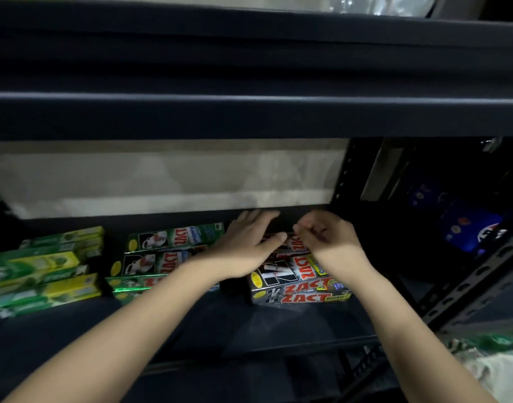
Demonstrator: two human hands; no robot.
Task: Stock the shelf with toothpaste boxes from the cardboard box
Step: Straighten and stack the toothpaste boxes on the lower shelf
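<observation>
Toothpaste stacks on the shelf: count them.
3. Yellow-green stack at left, green stack in the middle, silver stack at right under both hands. Boxes behind may be hidden.

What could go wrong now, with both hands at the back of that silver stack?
The left hand lies flat on the silver Zact stack beside the green Zact stack; a sideways push could knock that neighbour askew. The right hand works near the shelf's dark back edge, where a box might slip behind unseen.
</observation>
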